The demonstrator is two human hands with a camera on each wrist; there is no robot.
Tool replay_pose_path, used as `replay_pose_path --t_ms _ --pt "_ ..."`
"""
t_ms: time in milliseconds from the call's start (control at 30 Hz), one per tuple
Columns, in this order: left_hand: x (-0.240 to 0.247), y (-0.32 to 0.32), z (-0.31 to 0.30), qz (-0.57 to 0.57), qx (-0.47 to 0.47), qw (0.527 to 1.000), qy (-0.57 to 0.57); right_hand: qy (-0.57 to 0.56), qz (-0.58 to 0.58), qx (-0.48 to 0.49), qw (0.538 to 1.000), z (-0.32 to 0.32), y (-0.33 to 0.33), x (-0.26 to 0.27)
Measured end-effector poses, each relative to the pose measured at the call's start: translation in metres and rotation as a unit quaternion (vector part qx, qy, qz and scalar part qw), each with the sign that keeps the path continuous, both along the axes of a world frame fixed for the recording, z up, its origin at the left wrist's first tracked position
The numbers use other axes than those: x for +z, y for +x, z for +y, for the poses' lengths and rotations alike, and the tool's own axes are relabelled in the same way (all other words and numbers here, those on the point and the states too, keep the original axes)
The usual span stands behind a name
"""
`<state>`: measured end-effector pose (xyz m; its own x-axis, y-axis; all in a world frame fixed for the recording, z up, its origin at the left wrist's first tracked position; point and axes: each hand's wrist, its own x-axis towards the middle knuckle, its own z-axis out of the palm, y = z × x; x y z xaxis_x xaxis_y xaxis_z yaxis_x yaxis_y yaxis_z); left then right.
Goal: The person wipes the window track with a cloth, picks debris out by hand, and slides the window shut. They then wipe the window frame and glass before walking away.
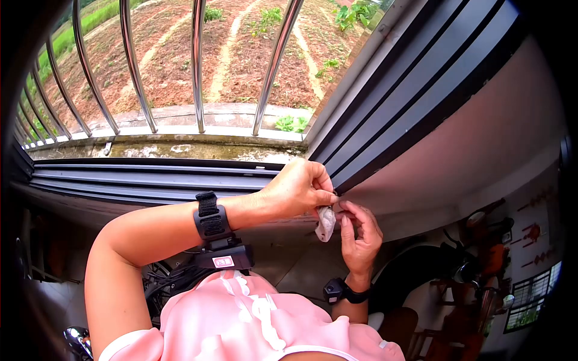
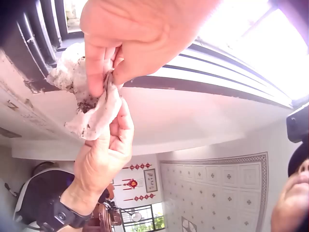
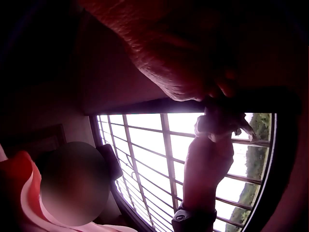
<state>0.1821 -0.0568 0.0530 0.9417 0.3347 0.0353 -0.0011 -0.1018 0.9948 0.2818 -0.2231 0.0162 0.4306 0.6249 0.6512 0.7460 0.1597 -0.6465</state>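
Observation:
A crumpled white cloth [image 1: 326, 224], stained with dark dirt [image 2: 91, 116], hangs at the corner where the grey window track [image 1: 150, 177] meets the dark sliding frame [image 1: 409, 90]. My left hand [image 1: 299, 189] pinches its top between thumb and fingers [image 2: 135, 34]. Just below, my right hand [image 1: 360, 231] cups the cloth from underneath, its fingers curled against it [image 2: 104, 154]. In the right wrist view the cloth [image 3: 217, 123] is a dark lump against the bright window, with the left hand [image 3: 207, 159] under it and the right hand [image 3: 193, 63] in shadow above.
Shiny metal bars [image 1: 197, 66] guard the window; a mossy concrete ledge [image 1: 168, 150] and a tilled field lie beyond. Below, indoors, a scooter [image 1: 421, 271] and a chair [image 1: 400, 325] stand on a tiled floor. Red ornaments [image 2: 133, 183] hang on the wall.

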Motion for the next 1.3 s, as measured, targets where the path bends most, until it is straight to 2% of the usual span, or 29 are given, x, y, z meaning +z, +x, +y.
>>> replay_pose_path --t_ms 167,333,400,500,600,633,667,700,767,867,933,1067,1133,1233,1267,1300 --pt "0.055 0.002 0.008 -0.075 -0.027 0.997 0.018 0.051 -0.138 0.009 0.989 0.012 -0.009 0.043" --pt "0.099 0.001 0.009 -0.188 -0.021 0.981 0.041 0.102 -0.173 -0.026 0.979 0.013 -0.014 0.080" --pt "0.104 0.004 0.008 -0.223 -0.017 0.974 0.034 0.101 -0.299 -0.070 0.946 0.014 -0.020 0.107" --pt "0.105 -0.003 0.005 -0.232 -0.034 0.971 -0.039 0.070 -0.439 -0.147 0.883 0.021 -0.028 0.141" --pt "0.097 -0.007 0.010 -0.199 -0.096 0.958 -0.183 -0.049 -0.533 -0.224 0.815 0.036 -0.032 0.153" --pt "0.098 -0.012 0.012 -0.178 -0.117 0.949 -0.234 -0.061 -0.586 -0.259 0.766 0.040 -0.031 0.154" --pt "0.096 -0.014 0.014 -0.168 -0.129 0.937 -0.276 -0.047 -0.606 -0.260 0.751 0.042 -0.026 0.151" --pt "0.098 -0.020 0.016 -0.171 -0.151 0.932 -0.282 -0.033 -0.625 -0.260 0.736 0.043 -0.022 0.149" --pt "0.101 -0.036 0.015 -0.185 -0.135 0.937 -0.264 -0.055 -0.653 -0.224 0.722 0.041 -0.022 0.155" --pt "0.099 -0.059 0.024 -0.158 -0.112 0.956 -0.222 -0.126 -0.685 -0.213 0.685 0.044 -0.032 0.173" --pt "0.093 -0.075 0.034 -0.144 -0.111 0.958 -0.221 -0.199 -0.700 -0.224 0.648 0.053 -0.042 0.200" --pt "0.080 -0.120 0.046 -0.155 -0.087 0.958 -0.225 -0.223 -0.732 -0.317 0.561 0.086 -0.043 0.287" --pt "0.076 -0.146 0.055 -0.163 -0.062 0.961 -0.215 -0.166 -0.728 -0.346 0.568 0.101 -0.029 0.337" --pt "0.062 -0.179 0.071 -0.186 0.006 0.956 -0.225 -0.112 -0.719 -0.437 0.529 0.118 -0.028 0.406" --pt "0.057 -0.189 0.076 -0.202 0.028 0.951 -0.234 -0.099 -0.713 -0.479 0.503 0.122 -0.025 0.428" --pt "0.053 -0.198 0.079 -0.207 0.052 0.948 -0.234 -0.086 -0.699 -0.505 0.499 0.125 -0.026 0.448"
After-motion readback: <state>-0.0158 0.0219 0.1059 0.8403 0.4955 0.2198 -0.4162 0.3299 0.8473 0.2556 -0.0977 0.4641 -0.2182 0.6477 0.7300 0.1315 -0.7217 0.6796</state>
